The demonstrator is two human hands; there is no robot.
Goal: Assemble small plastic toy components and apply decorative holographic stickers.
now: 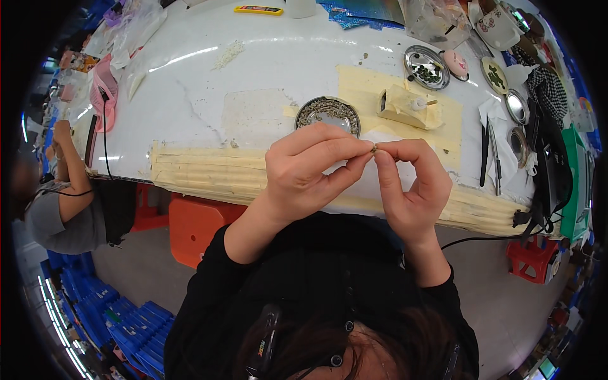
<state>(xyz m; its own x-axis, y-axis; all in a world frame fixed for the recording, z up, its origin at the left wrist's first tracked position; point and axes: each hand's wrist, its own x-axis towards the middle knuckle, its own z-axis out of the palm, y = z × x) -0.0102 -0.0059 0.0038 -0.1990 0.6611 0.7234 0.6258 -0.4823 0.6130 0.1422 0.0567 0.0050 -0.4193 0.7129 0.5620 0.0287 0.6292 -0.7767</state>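
Front table edge [209, 170], wrapped in yellowish tape, runs across under both wrists; torso close up against it. Left of the left hand [310, 166], white tabletop [183, 101] runs wide to a pink cloth [104, 92], with a scatter of pale bits [229, 54] farther back. Ahead is tighter: round dish [358, 119] of small grains just beyond the left fingers, its near rim partly hidden by them; taped block [398, 104] beyond the right hand [419, 180]. Right side has some room, then black tweezers [485, 152] and a slim metal tool [494, 152], well apart from the hand. Metal plate [415, 58] with dark green pieces sits farther back.

Grip: thumb and index of each hand pinched together, tips meeting. Tiny piece [373, 150] sits right between the fingertips, mostly covered; too small to tell its kind.
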